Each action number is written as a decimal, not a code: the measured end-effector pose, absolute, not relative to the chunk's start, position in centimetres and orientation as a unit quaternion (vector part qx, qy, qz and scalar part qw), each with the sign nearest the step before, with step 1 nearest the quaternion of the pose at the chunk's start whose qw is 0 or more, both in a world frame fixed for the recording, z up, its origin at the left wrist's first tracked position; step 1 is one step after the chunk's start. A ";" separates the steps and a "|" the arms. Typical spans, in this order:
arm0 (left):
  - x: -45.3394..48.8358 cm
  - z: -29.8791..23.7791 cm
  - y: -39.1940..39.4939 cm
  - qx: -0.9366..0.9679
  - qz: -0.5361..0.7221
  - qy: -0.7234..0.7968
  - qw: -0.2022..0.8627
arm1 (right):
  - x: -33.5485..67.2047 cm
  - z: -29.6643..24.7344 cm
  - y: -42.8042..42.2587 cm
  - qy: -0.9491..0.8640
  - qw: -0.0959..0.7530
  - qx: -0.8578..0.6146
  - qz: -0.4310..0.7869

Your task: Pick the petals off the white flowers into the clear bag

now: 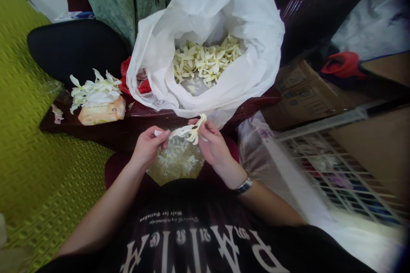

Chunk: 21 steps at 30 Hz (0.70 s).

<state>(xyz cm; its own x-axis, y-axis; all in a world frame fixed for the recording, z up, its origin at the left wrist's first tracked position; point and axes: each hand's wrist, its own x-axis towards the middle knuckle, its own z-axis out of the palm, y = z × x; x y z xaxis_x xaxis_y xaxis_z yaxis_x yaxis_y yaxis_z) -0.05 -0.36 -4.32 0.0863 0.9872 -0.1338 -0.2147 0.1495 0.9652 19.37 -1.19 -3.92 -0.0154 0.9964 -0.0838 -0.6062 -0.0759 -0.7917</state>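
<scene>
The left hand [147, 145] and the right hand [214, 143] are sharing one pale flower [188, 131], held in the air just in front of the table's [64, 124] near edge and above a clear bag [176, 166] of trimmings on the lap. The left fingers are pinching one end between thumb and forefinger. The right fingers are closing lightly round the other end, where thin petals are curling up past the fingertips.

The flower is looking very light, limp and easy to tear or bruise. The firmer stalk end seems the safer place to grip, with only a soft touch on the petals.

A big white bag [205, 13] is standing open at the table's middle, with yellowish flowers inside. Near the left edge, white petals [94, 89] are lying on a packet [102, 113].
</scene>
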 end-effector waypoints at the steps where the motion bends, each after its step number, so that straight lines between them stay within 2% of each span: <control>1: -0.2 -4.4 -0.3 0.424 0.501 0.463 0.595 | 19.7 -3.9 -1.0 -0.286 0.629 -0.337 0.639; 6: -1.3 -5.0 0.0 0.421 0.518 0.505 0.547 | 21.8 -3.4 -0.4 -0.300 0.684 -0.334 0.574; 9: -1.9 -4.7 0.1 0.496 0.469 0.519 0.514 | 22.4 -2.9 -0.5 -0.330 0.657 -0.379 0.562; 14: -1.2 -2.2 -0.1 0.635 0.433 0.526 0.365 | 21.3 -2.9 -1.2 -0.372 0.586 -0.426 0.580; 21: 2.7 -0.7 -0.7 0.623 0.432 0.438 0.483 | 19.6 -4.0 -1.8 -0.442 0.567 -0.414 0.559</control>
<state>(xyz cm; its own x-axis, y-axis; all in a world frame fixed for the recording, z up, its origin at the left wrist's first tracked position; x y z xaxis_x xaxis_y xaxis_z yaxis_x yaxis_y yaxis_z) 2.65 -0.70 -0.70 0.2433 0.9631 0.1150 0.1285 -0.1495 0.9804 19.65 -1.84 -4.03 -0.0158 0.9991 0.0390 -0.2674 0.0333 -0.9630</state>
